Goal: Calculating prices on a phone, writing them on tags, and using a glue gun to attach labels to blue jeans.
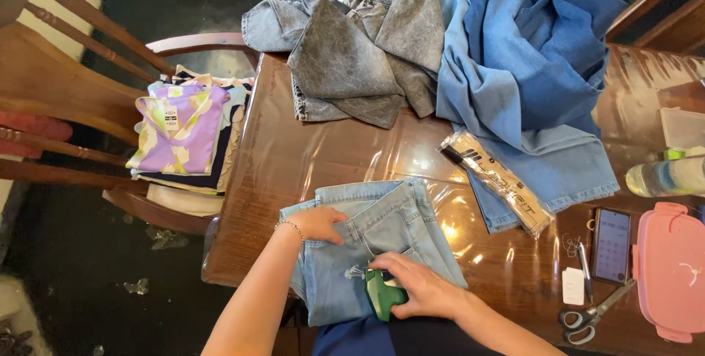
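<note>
Wooden table (294, 157), near edge: left hand (317, 224) lies flat with fingers spread, pinning folded light jeans (382, 231); right hand (422, 286) curls around green tool (383, 293), pressing it on the denim.

Scissors (587, 317) right of folded jeans (374, 249)

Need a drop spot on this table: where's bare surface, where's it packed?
Biggest bare patch: table centre, between the grey jeans, the light jeans under both hands, and the packaged strip. A narrower strip runs along the left edge. The right side is crowded: phone, scissors, pink box, bottle.
</note>
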